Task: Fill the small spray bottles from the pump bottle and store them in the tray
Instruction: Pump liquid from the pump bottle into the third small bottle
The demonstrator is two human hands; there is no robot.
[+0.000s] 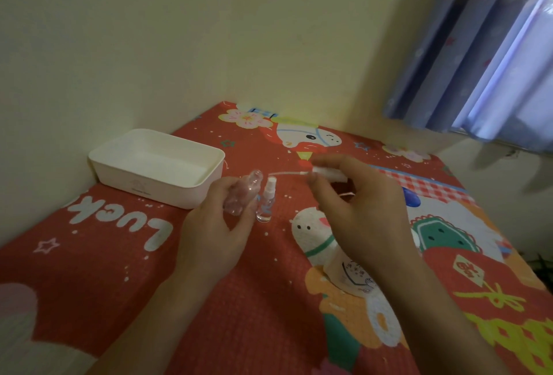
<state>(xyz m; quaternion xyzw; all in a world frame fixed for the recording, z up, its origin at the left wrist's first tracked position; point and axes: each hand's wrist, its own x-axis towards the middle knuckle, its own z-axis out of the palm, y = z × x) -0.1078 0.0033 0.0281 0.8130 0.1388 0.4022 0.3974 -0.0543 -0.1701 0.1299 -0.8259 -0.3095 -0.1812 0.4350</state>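
Observation:
My left hand (pixel 215 231) grips a small clear spray bottle body (pixel 242 193), tilted and with no top on it. My right hand (pixel 356 204) pinches a white spray head (pixel 329 173) whose thin dip tube (pixel 287 174) points left toward the open bottle. A second small spray bottle (pixel 264 202) stands upright on the cloth between my hands, its sprayer on. The white tray (pixel 155 165) sits at the back left with nothing visible inside. A pump bottle (pixel 353 277) is largely hidden under my right wrist.
A red cartoon-print cloth (pixel 119 255) covers the table. Cream walls close off the back and left. A blue curtain (pixel 493 45) hangs at the upper right, above the table's right edge.

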